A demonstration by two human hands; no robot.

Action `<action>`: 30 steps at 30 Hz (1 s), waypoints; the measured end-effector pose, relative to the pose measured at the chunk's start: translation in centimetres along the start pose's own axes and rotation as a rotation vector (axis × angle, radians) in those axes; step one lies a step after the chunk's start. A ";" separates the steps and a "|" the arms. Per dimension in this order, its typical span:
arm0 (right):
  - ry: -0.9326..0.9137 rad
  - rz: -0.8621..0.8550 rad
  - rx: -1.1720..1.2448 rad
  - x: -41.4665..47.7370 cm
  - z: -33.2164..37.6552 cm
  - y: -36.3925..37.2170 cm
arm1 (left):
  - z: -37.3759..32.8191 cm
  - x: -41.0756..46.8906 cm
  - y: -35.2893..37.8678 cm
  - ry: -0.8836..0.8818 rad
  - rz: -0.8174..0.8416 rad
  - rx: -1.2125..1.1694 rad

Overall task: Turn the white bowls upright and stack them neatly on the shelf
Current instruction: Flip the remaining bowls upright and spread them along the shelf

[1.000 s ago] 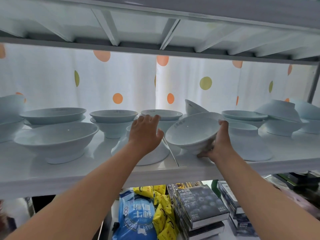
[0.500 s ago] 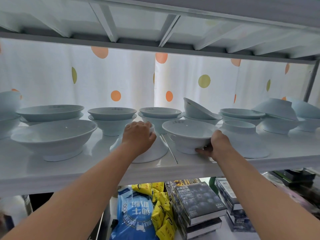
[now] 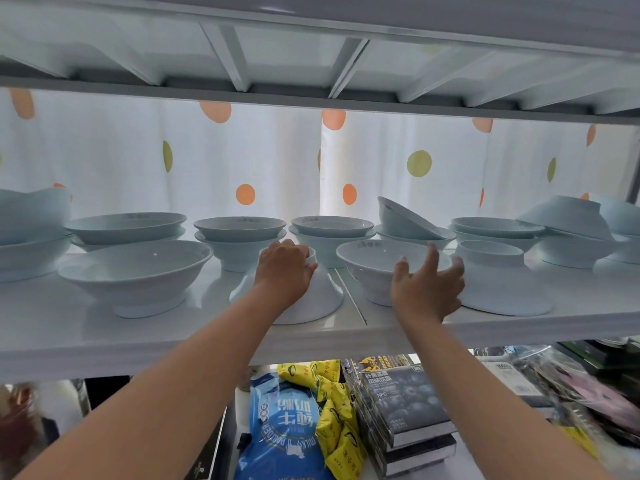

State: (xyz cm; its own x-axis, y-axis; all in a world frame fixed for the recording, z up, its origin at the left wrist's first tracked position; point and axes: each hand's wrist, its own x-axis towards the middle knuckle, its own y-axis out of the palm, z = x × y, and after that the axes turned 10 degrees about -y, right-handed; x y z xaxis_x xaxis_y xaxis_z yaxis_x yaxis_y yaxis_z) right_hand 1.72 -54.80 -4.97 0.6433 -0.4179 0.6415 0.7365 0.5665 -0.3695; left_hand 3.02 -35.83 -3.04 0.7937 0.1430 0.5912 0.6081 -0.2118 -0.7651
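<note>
Many white bowls stand on a white shelf (image 3: 173,337). My left hand (image 3: 284,271) grips the foot of an upside-down bowl (image 3: 323,299) at the shelf's front middle. Just right of it an upright bowl (image 3: 372,263) rests on the shelf. My right hand (image 3: 427,287) hovers in front of that bowl with fingers spread, holding nothing. Another upside-down bowl (image 3: 498,285) sits further right. A large upright bowl (image 3: 135,271) stands at the front left. Stacks of upright bowls (image 3: 239,237) line the back, and one bowl (image 3: 405,220) leans tilted on a stack.
A curtain (image 3: 277,157) with orange and green dots hangs behind the shelf. The upper shelf board (image 3: 311,46) is close overhead. A tilted bowl (image 3: 564,216) tops a stack at the far right. Below lie a blue bag (image 3: 287,427), yellow packets (image 3: 332,403) and stacked books (image 3: 405,410).
My right hand set the tilted bowl down upright on the shelf and let go, fingers now spread. My left hand came down and closed on the upside-down bowl's foot.
</note>
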 end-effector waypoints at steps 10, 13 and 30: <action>-0.606 0.261 0.139 -5.0 4.2 2.9 | 2.2 -0.7 -1.0 -0.053 -0.017 -0.123; -0.575 0.361 0.172 -5.9 4.9 3.5 | 2.6 -0.9 -1.3 -0.055 -0.038 -0.163; 0.323 0.567 1.074 -6.6 8.5 5.4 | 3.6 0.5 -3.4 -0.233 -0.157 -0.507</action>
State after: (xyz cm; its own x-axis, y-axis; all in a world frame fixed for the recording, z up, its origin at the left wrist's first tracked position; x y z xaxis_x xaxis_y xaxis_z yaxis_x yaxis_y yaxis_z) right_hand -0.35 -42.96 -5.41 0.9468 0.0046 0.3219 -0.1037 0.9509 0.2915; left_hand 1.45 -31.51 -1.04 0.7122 0.4070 0.5719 0.6807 -0.5995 -0.4210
